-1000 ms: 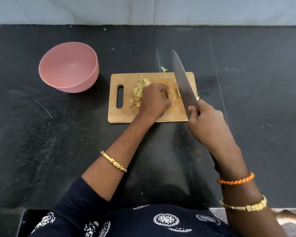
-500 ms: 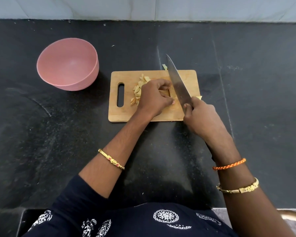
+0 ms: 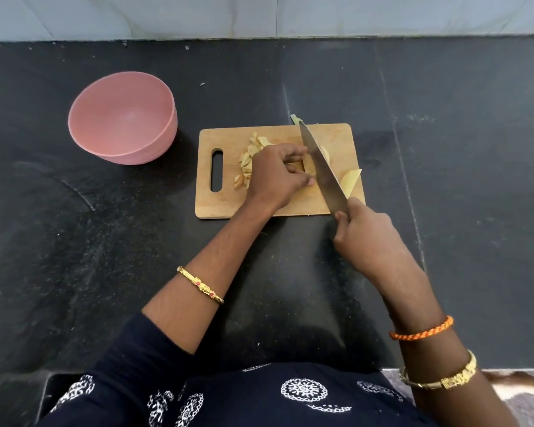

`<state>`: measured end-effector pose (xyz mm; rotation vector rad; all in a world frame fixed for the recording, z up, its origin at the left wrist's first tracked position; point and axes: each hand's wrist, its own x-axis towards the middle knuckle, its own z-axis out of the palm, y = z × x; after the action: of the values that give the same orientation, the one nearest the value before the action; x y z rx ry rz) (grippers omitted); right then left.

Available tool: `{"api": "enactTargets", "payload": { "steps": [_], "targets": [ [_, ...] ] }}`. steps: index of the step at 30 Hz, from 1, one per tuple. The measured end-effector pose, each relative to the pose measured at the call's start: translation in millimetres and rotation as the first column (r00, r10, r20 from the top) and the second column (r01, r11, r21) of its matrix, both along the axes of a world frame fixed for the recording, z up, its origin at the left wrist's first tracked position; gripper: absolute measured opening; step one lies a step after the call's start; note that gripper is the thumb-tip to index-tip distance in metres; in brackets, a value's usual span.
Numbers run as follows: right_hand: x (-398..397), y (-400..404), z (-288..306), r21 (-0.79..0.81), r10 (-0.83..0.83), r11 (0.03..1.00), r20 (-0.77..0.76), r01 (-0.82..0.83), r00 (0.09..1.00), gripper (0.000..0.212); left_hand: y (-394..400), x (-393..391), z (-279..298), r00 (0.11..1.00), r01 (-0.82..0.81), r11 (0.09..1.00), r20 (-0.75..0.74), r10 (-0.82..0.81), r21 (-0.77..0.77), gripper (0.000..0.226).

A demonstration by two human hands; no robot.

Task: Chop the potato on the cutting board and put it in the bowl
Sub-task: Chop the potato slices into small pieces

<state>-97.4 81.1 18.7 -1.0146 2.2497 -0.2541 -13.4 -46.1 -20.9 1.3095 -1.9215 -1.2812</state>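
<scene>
- Potato (image 3: 309, 167) sits mid cutting board (image 3: 272, 198), pinned under the curled fingers of the left hand (image 3: 278, 177).
- Right hand (image 3: 367, 238) is closed around the handle of a knife (image 3: 324, 171); its blade lies across the board just right of the left fingertips.
- Chopped pieces (image 3: 247, 164) are heaped left of that hand; a larger wedge (image 3: 350, 180) lies right of the blade.
- Pink bowl (image 3: 122, 118) stands empty on the dark counter (image 3: 74, 241), left of the board.

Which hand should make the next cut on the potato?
The right hand: it grips the steel knife, blade beside the potato piece that the left hand steadies on the wooden cutting board.
</scene>
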Motion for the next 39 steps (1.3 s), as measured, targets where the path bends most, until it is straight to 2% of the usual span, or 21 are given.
{"api": "enactTargets", "payload": {
  "steps": [3,7,10,13,18,27,32,36,39],
  "targets": [
    [-4.2,7.0,6.3,-0.003,-0.009,1.0,0.0,0.009,1.0,0.018,0.4,0.6,-0.1,1.0,0.01,1.0,0.005,-0.01,0.013,0.054],
    [-8.3,-1.5,18.3,-0.111,-0.084,0.99,0.032,0.087,0.996,0.02,-0.5,1.2,0.6,1.0,0.006,0.999,-0.012,-0.005,0.037,0.054],
    [-8.1,-14.1,19.9,-0.138,-0.082,0.987,0.04,0.087,0.996,0.018,0.0,1.7,-0.2,1.0,-0.007,0.999,-0.014,0.008,0.044,0.054],
    [-9.3,-21.7,15.9,-0.131,-0.066,0.989,0.041,0.07,0.997,0.015,0.6,2.6,-0.5,0.999,-0.014,0.999,-0.03,0.015,0.043,0.054],
    [-5.5,-22.3,8.3,-0.101,-0.032,0.994,0.006,0.033,0.999,0.025,-0.3,3.5,-0.5,0.998,-0.023,0.998,-0.055,0.026,0.051,0.054],
    [4.8,-25.8,6.4,-0.047,-0.014,0.999,-0.054,0.012,0.998,0.009,-0.1,3.2,-3.0,0.995,-0.047,0.996,-0.079,0.053,0.078,0.054],
    [7.8,-22.3,7.1,-0.012,-0.013,1.0,-0.056,0.012,0.998,0.016,0.6,2.5,-3.5,0.995,-0.049,0.996,-0.083,0.055,0.078,0.052],
    [12.8,-12.8,1.5,0.023,-0.023,0.999,-0.044,0.025,0.999,0.006,0.4,3.6,-6.0,0.994,-0.046,0.996,-0.096,0.054,0.083,0.052],
    [15.8,-0.7,-0.7,0.03,-0.033,0.999,-0.026,0.034,0.999,0.008,1.0,3.3,-5.1,0.994,-0.039,0.996,-0.101,0.047,0.077,0.052]
  ]
}}
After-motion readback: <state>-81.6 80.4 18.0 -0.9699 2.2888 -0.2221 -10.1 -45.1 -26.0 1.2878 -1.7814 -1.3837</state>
